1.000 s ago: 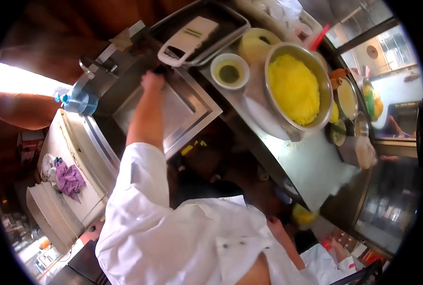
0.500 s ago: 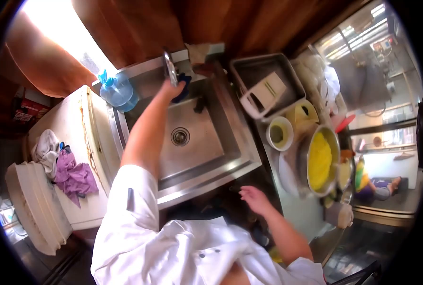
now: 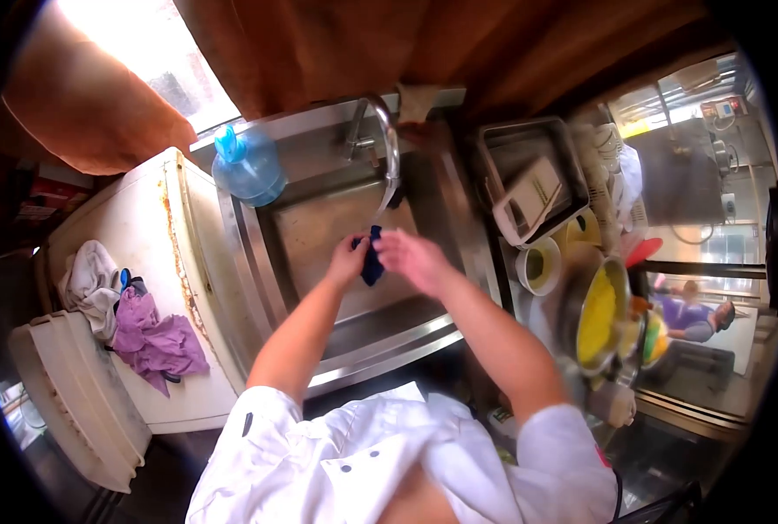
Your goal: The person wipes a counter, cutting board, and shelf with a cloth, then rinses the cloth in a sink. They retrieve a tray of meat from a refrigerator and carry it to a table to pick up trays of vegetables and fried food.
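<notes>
Over the metal sink (image 3: 319,231), my left hand (image 3: 349,260) grips a small dark blue cloth (image 3: 373,258) that hangs down from its fingers. Just to the right, my right hand (image 3: 413,260) is near or against the cloth, its fingers spread and somewhat blurred. A curved metal faucet (image 3: 391,144) arches above both hands, and a thin stream of water seems to fall from its spout towards the cloth. The drain is hidden from view.
A blue plastic jug (image 3: 251,170) stands at the sink's left corner. Purple cloth (image 3: 153,336) lies on the white cabinet (image 3: 136,236). Right of the sink are a grey tub (image 3: 529,140), a cup (image 3: 539,266) and a bowl of yellow food (image 3: 598,314). Another person (image 3: 690,314) shows far right.
My left hand has come down from the faucet's base with the cloth. The right hand has moved up over the sink beside it. Water now appears to run. The view has shifted.
</notes>
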Demonstrator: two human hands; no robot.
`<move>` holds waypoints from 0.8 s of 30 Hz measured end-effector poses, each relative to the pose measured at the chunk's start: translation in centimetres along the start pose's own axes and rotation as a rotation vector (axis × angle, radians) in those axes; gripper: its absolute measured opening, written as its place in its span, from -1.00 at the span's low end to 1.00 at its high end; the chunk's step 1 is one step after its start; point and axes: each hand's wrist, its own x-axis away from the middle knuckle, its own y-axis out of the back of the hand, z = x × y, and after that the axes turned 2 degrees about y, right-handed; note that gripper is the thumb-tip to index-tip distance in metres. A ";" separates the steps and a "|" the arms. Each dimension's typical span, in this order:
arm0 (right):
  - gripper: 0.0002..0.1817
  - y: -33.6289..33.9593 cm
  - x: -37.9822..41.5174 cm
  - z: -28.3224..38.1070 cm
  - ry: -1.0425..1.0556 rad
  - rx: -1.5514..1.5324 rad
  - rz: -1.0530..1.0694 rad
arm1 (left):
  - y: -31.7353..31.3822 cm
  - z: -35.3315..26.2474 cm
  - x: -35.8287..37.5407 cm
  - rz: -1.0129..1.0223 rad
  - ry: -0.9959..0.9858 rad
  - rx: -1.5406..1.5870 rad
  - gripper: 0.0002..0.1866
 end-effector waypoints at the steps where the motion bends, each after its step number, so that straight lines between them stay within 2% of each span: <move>1: -0.62 -0.8 -2.7 0.4 0.018 -0.051 -0.003 | 0.4 -1.0 0.5 -0.038 0.071 -0.051 -0.73; 5: -0.69 -0.3 -12.2 -1.5 0.045 -0.231 0.090 | 1.3 -3.6 0.3 -0.184 -0.068 -0.289 -0.69; 8: -0.78 0.3 -13.7 -1.9 -0.026 -0.247 -0.004 | 1.8 -6.4 -0.8 -0.120 -0.068 -0.342 -0.71; 9: -0.78 0.0 -12.5 -1.0 0.039 -0.134 -0.044 | 1.2 -8.3 -0.1 -0.097 -0.193 -0.323 -0.75; 10: -0.79 0.1 -11.7 -0.6 0.106 -0.020 -0.083 | 0.8 -9.1 -0.2 -0.105 -0.193 -0.336 -0.75; 11: -0.79 0.8 -11.0 -0.6 0.106 -0.032 -0.072 | 0.6 -10.0 -0.3 -0.067 -0.228 -0.479 -0.75; 12: -0.75 2.1 -10.4 -0.9 0.283 0.184 -0.134 | 0.4 -10.7 -0.6 -0.025 -0.263 -0.624 -0.74; 13: -0.71 3.0 -9.5 -1.0 0.460 0.395 -0.205 | -0.1 -10.0 -1.4 -0.029 -0.315 -0.540 -0.78; 14: -0.71 3.9 -8.7 -1.3 0.462 0.374 -0.209 | -0.3 -9.3 -2.3 -0.019 -0.313 -0.560 -0.78; 16: -0.64 5.4 -7.2 -1.4 0.246 0.430 -0.272 | -2.4 -12.0 -2.5 -0.182 -0.191 -0.545 -0.81; 17: -0.56 6.1 -7.1 -1.4 0.211 0.465 -0.204 | -3.7 -13.4 -1.8 -0.234 -0.156 -0.376 -0.82; 18: -0.56 6.4 -7.1 -1.0 0.217 0.446 -0.208 | -4.6 -13.8 -2.4 -0.292 -0.270 -0.296 -0.85; 20: -0.48 6.2 -7.4 -1.0 0.369 0.424 -0.144 | -4.7 -14.7 -2.7 -0.234 -0.322 -0.659 -0.83; 21: -0.48 5.8 -7.7 -0.7 0.367 0.412 -0.145 | -4.9 -15.7 -2.3 -0.230 -0.318 -0.671 -0.83; 23: -0.56 4.5 -8.4 0.6 0.931 0.599 -0.101 | -5.1 -17.5 -1.5 0.042 -0.507 -0.889 -0.75; 24: -0.58 4.3 -8.5 1.3 1.074 0.644 -0.090 | -5.3 -18.8 -0.7 0.047 -0.505 -0.897 -0.75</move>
